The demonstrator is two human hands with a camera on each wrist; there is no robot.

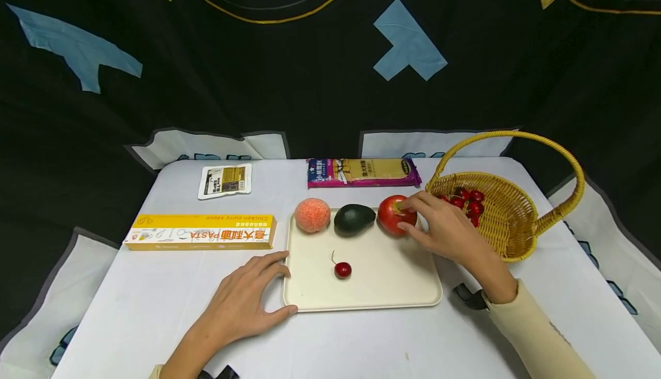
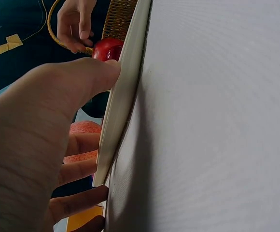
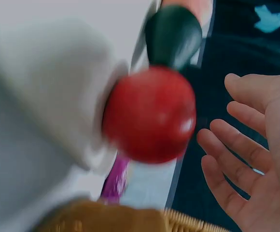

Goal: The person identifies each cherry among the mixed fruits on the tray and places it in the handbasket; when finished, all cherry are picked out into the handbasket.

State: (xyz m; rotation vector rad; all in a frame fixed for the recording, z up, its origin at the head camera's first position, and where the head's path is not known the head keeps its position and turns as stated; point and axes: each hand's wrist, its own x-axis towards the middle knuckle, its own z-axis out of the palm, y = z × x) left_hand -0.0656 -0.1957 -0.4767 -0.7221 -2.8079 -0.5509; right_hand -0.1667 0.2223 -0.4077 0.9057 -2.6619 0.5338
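Note:
A cream tray [image 1: 392, 287] carries a pink-orange peach [image 1: 312, 215], a dark green avocado [image 1: 353, 219], a round red fruit [image 1: 388, 216] like a tomato or apple, and a cherry [image 1: 342, 270]. My left hand [image 1: 242, 296] holds the tray's near left corner, the thumb at its front edge and fingertips along its left side. Over the red fruit at the tray's far right corner is my right hand [image 1: 444, 227]. In the right wrist view that hand's spread fingers [image 3: 236, 137] stand apart from the red fruit [image 3: 152, 116].
A wicker basket [image 1: 508, 213] with a tall handle stands right of the tray, with several cherries [image 1: 472, 202] inside. Behind the tray lies a pasta packet [image 1: 364, 172]. On the left are a yellow-and-white pasta box [image 1: 201, 233] and a white pouch [image 1: 225, 181].

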